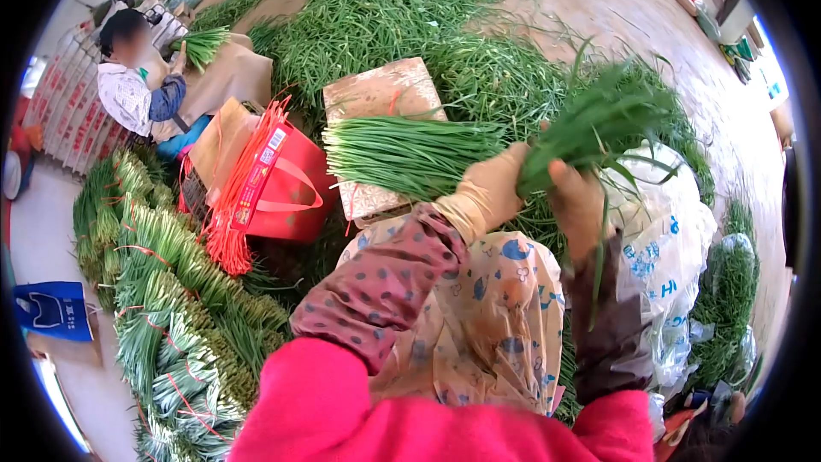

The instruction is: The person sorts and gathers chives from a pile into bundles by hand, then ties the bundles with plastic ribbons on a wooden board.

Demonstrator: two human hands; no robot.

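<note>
My left hand (494,186), in a pale glove, is closed round a bunch of garlic chives (410,152). The pale cut ends point left over a patterned board (380,90), and the stalks lie side by side. At the leafy end my right hand (577,205) is closed on the leaves (607,120), its thumb up, with some motion blur there. A few long leaves hang down past the right wrist. Below both hands, a plastic apron (479,316) with printed blue shapes covers my lap.
A big heap of loose chives (376,17) lies ahead. To the left stand a red bag (295,192) with red ties (229,244) and stacked tied bundles (171,308). A co-worker (141,85) sits far left holding chives. White plastic sacks (658,248) lie right.
</note>
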